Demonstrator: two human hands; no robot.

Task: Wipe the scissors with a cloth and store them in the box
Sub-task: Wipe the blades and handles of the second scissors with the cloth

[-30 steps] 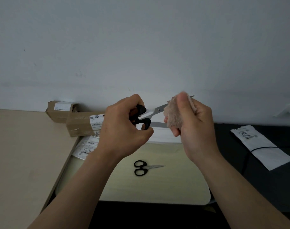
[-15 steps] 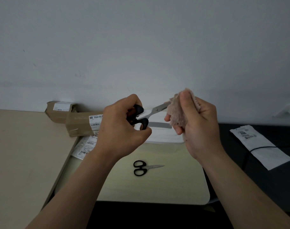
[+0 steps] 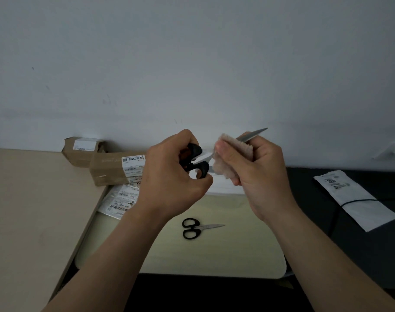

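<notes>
My left hand (image 3: 169,176) grips the black handles of a pair of scissors (image 3: 197,164), held in the air with the blades pointing up and right. My right hand (image 3: 261,174) holds a folded pinkish cloth (image 3: 233,157) wrapped around the blades near the pivot. The blade tip (image 3: 255,134) sticks out beyond the cloth. A second, smaller pair of black-handled scissors (image 3: 196,228) lies flat on the pale board (image 3: 237,248) below my hands. A white box (image 3: 223,188) sits behind my hands, mostly hidden by them.
Brown cardboard boxes (image 3: 106,163) with labels stand at the back left against the wall. Plastic-bagged labels (image 3: 120,199) lie beside them. A white mailer bag (image 3: 354,197) with a black cable over it lies on the dark desk at right. A beige tabletop (image 3: 30,210) is at left.
My right hand slid the cloth down the blades toward the handles, so the blade tip now shows past the cloth. My left hand kept its grip on the handles.
</notes>
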